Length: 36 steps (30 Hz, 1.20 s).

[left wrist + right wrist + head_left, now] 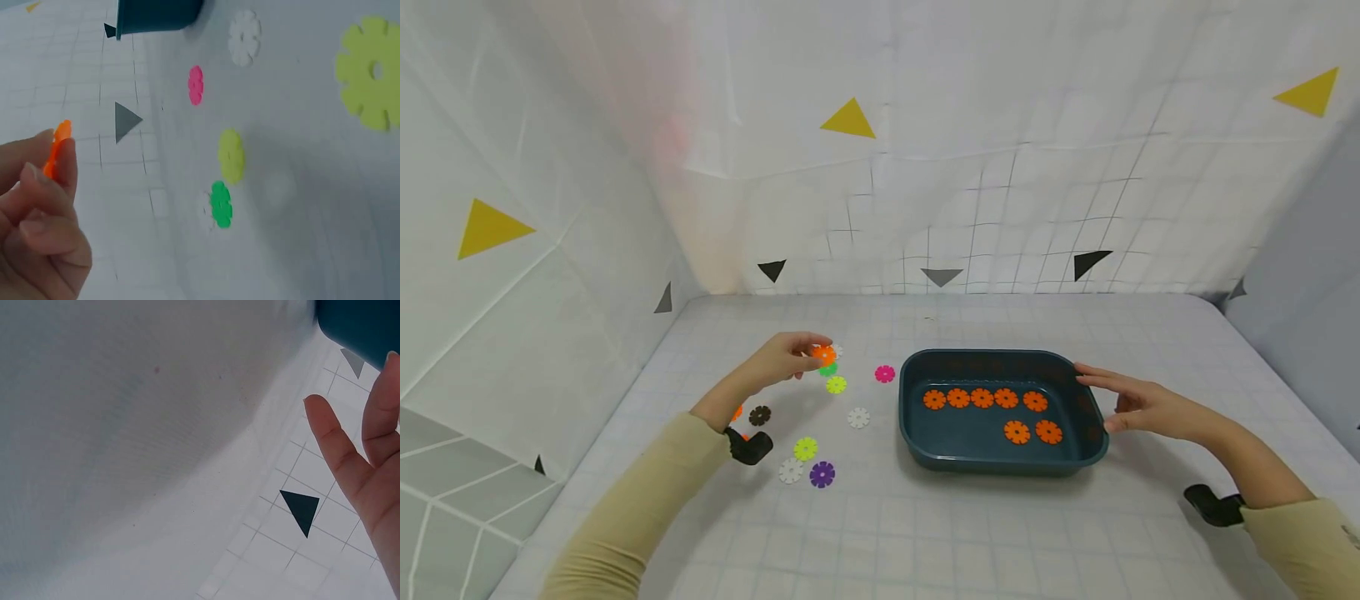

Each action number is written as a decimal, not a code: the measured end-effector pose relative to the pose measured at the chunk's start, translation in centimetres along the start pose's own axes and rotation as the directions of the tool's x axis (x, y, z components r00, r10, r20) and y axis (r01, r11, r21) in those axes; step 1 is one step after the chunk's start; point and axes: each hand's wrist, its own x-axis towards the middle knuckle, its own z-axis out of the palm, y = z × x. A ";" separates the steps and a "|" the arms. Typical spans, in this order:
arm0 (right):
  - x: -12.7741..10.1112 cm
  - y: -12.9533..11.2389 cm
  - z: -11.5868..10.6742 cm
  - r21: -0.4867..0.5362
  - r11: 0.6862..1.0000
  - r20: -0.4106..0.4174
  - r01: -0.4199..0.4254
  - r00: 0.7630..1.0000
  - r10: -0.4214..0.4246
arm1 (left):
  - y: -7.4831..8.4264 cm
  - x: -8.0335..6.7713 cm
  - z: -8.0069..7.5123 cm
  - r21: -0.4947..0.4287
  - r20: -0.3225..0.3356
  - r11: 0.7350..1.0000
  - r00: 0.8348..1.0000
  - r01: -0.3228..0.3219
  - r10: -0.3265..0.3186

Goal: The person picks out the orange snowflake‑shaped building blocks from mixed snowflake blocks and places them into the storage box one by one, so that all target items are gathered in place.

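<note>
Head view: left hand [782, 360] pinches an orange disc [824, 356] between thumb and fingers, left of the tray [1000, 463] and well apart from it. Held disc: flat, round, bright orange, notched petal-like edge, pale spot at centre. Seven matching orange pieces [982, 398] lie flat inside the tray, five in a row along its far side and two nearer, toward its right end. Right hand [1142, 406] is at the tray's right end, fingers and thumb spread apart, tips at the rim; pressure cannot be told. Left of the tray on the surface [925, 533]: pink disc [885, 374] nearest, then white, yellow, green, purple and brown discs, same notched form.

Left wrist view: held disc seen nearly edge-on, thin, clamped between thumb and finger, clear of the surface. The tray's dark teal wall shows at the top; pink disc, below it here, lies flat.

Right wrist view: thumb extended, apart from the finger beside it; a corner of the tray just beyond that fingertip.
</note>
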 end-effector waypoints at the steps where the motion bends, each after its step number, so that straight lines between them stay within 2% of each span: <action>1: 0.0 0.0 0.0 0.000 1.000 0.000 -0.001 1.000 0.001 | 0.2 0.0 0.2 -0.004 -0.004 1.000 1.000 -0.007 0.007; 12: -0.1 -0.1 0.0 0.003 1.000 0.000 -0.006 1.000 0.006 | 2.6 0.9 2.1 -0.070 -0.030 0.994 0.996 -0.081 0.079; 22: 0.0 -0.3 0.0 0.003 1.000 -0.002 0.006 1.000 -0.006 | 4.7 1.6 3.5 -0.102 -0.017 0.988 0.994 -0.112 0.111; 36: 0.0 -0.4 0.1 -0.004 1.000 -0.005 -0.001 1.000 0.001 | 6.9 3.1 5.6 -0.157 0.000 0.978 0.991 -0.136 0.137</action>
